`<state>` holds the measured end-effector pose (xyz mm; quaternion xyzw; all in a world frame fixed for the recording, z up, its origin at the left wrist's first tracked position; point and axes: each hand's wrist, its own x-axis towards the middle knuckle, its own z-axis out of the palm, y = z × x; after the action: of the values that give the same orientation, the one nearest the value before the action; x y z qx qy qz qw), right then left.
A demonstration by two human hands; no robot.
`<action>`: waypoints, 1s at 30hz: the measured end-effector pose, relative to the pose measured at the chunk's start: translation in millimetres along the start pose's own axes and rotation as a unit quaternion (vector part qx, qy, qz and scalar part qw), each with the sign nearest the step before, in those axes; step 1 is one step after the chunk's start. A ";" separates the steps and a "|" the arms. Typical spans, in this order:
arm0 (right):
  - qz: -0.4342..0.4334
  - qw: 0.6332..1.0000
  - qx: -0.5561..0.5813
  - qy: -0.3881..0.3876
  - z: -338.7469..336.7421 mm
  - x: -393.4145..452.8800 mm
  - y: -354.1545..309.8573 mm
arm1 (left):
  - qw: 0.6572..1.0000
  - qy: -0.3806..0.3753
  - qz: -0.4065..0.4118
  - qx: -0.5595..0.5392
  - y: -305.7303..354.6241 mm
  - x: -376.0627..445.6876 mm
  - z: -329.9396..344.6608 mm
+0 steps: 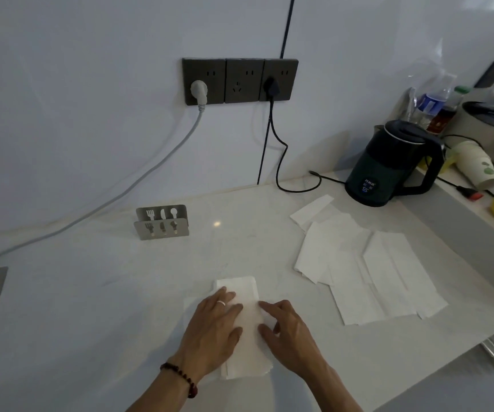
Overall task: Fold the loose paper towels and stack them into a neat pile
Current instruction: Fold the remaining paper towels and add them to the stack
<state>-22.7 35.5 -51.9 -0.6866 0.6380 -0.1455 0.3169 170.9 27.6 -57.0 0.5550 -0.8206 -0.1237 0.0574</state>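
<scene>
White table [121,307]: both hands, left [214,328] and right [289,330], press flat, gripping nothing, on folded towel [247,331] at 6 o'clock. Loose towels [367,272] at 3 o'clock remain unfolded; early stage.

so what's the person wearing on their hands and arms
Both forearms are bare, with no sleeves in view. The left hand has a pale band ring on one of its fingers, and a dark reddish bead bracelet circles that wrist. The right hand wears nothing.
</scene>
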 end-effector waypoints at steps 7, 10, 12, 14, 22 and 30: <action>0.085 0.988 0.031 0.129 -52.3 4.2 51.0 | 0.997 0.023 0.034 -0.059 66.2 51.7 -5.8; 0.112 0.981 0.021 0.160 -78.2 15.2 85.7 | 0.997 0.001 0.042 -0.067 101.9 85.2 0.8; 0.113 0.978 0.024 0.171 -94.8 24.0 105.6 | 0.997 -0.007 0.022 -0.076 121.3 109.5 7.4; 0.109 0.980 0.033 0.165 -109.0 36.2 123.5 | 0.997 -0.005 -0.001 -0.079 139.0 135.5 12.8; 0.053 0.997 -0.038 0.032 -125.3 80.2 148.8 | 0.994 -0.031 -0.101 0.014 160.0 188.0 26.0; 0.044 0.998 -0.040 0.014 -129.0 90.7 158.2 | 0.990 0.009 -0.140 0.002 154.7 203.3 28.8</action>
<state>-211.6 -82.2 -71.0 -0.6679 0.6770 -0.1155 0.2868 -51.3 -101.8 -52.2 0.6658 -0.7343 -0.1239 0.0462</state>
